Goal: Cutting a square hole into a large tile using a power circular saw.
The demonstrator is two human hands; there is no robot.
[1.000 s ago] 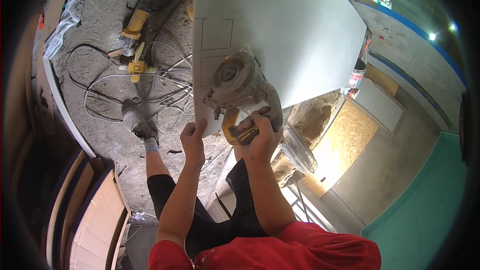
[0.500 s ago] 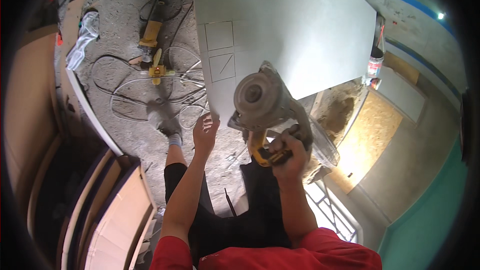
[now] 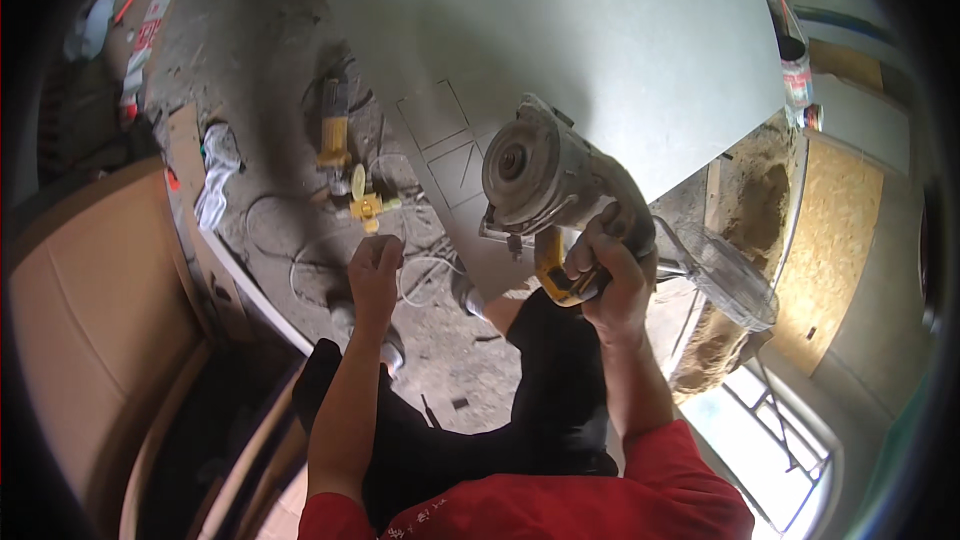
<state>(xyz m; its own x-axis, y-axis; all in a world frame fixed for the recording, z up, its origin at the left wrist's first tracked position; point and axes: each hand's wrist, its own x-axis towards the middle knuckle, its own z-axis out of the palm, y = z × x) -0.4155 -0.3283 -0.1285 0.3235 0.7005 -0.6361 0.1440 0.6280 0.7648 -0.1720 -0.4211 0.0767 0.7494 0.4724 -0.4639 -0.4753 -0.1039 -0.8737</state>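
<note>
left hand (image 3: 375,275) has moved away from the pale panel (image 3: 610,40) and is now above the floor (image 3: 455,355), fingers bent; whether they pinch anything, i cannot tell. right hand (image 3: 618,285) is wrapped around the dusty, yellow-handled power tool (image 3: 575,175), which is over the panel's near edge.

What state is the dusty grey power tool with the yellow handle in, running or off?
Cannot tell: the right hand grips the dusty grey power tool, but no switch or moving part shows clearly.
</note>
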